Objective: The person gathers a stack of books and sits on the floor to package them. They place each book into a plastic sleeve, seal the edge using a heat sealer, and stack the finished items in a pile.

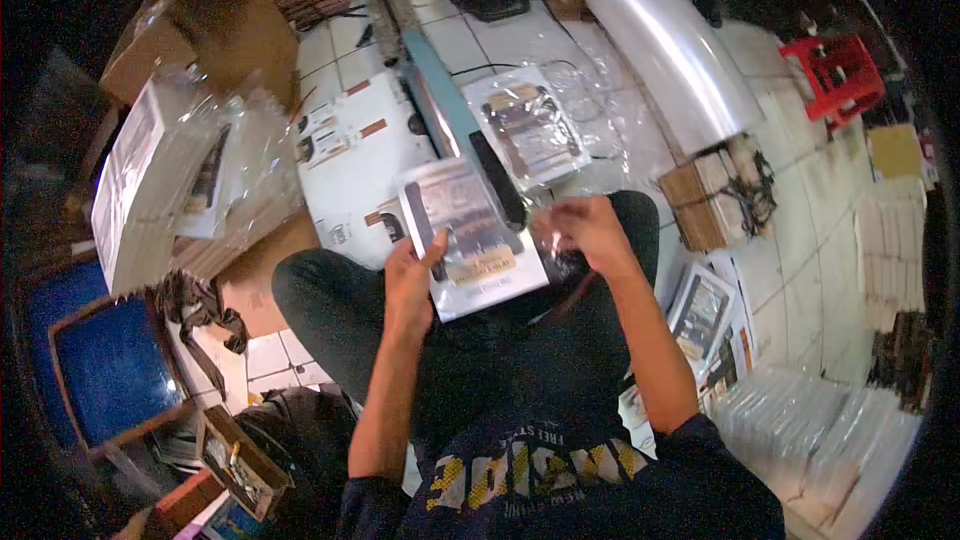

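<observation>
My left hand point(408, 278) grips a book point(490, 285) with a white cover and a dark picture panel, thumb on top of its left edge. The book is tilted above my crossed legs. Close by the book's right edge is my right hand point(585, 230), its fingers bent and smeared by motion; I cannot tell whether they hold anything. Just beyond the book lies a long blue-grey bar sealer point(440, 100) with a black end. To its right rests a plastic-wrapped book point(527, 125) on the floor.
A large roll of clear film point(675, 55) lies at the upper right, near a tied bundle point(715, 195). Book stacks stand at left point(135, 195) and wrapped stacks at lower right point(800, 430). A red stool point(832, 77) and a cardboard box point(225, 35) stand farther out.
</observation>
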The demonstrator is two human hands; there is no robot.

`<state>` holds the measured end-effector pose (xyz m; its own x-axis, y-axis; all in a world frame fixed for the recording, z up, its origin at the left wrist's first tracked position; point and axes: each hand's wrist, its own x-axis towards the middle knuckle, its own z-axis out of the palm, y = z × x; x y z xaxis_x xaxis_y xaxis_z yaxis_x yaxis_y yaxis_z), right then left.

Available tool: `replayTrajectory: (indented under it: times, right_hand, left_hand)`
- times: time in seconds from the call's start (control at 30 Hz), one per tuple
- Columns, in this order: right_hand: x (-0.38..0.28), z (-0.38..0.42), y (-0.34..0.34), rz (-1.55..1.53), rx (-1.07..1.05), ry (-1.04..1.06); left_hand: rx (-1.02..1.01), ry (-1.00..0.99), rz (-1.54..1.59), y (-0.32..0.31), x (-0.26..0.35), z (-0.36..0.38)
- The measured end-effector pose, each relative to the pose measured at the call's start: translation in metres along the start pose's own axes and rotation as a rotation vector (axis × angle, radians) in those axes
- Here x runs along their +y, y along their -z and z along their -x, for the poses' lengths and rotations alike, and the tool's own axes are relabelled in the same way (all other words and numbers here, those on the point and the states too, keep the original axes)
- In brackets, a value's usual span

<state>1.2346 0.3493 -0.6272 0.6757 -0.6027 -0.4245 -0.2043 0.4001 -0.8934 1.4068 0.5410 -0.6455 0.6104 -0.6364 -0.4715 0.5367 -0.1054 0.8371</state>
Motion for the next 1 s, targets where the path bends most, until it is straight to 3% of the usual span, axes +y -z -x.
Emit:
replayTrajectory:
  times: [0.03, 0.17, 0.27, 0.33, 0.43, 0.47, 0.6, 0.67, 0.73, 0.8, 0.9, 1.0]
  right_hand:
    - [-0.003, -0.023, -0.005, -0.016, -0.071, 0.048]
    - [-0.007, -0.117, -0.030, 0.239, 0.014, 0.093]
    - [-0.036, -0.137, -0.051, 0.450, 0.079, 0.082]
    - [-0.026, -0.165, -0.047, 0.644, 0.111, 0.192]
    - [-0.002, -0.195, -0.030, 0.601, 0.051, 0.207]
    - [-0.013, -0.183, -0.034, 0.703, 0.069, 0.219]
    - [-0.025, -0.170, -0.041, 0.788, 0.031, 0.308]
    - [-0.053, -0.141, -0.055, 0.856, 0.255, 0.337]
    - [-0.085, -0.093, -0.076, 0.491, 0.206, 0.219]
    - [-0.087, -0.050, -0.098, 0.524, 0.257, 0.432]
    - [-0.064, -0.026, -0.110, 0.939, 0.331, 0.600]
    - [-0.039, -0.034, -0.102, 0.955, 0.333, 0.605]
  left_hand:
    - [0.015, -0.008, 0.014, 0.005, 0.012, -0.013]
    - [0.031, -0.022, 0.077, 0.021, 0.058, -0.068]
    - [0.010, -0.083, 0.133, 0.038, 0.061, -0.110]
    - [-0.001, -0.061, 0.155, 0.042, 0.061, -0.121]
    - [0.047, -0.049, 0.166, 0.046, 0.050, -0.128]
    - [0.096, -0.026, 0.037, 0.049, 0.047, -0.134]
    - [0.092, -0.064, 0.077, 0.044, 0.053, -0.125]
    - [0.099, -0.055, 0.069, 0.041, 0.059, -0.121]
    - [0.106, -0.043, 0.059, 0.042, 0.059, -0.121]
    - [0.118, -0.030, -0.026, 0.045, 0.057, -0.126]
    - [0.078, -0.039, 0.006, 0.051, 0.048, -0.134]
    - [0.100, -0.029, 0.039, 0.045, 0.053, -0.130]
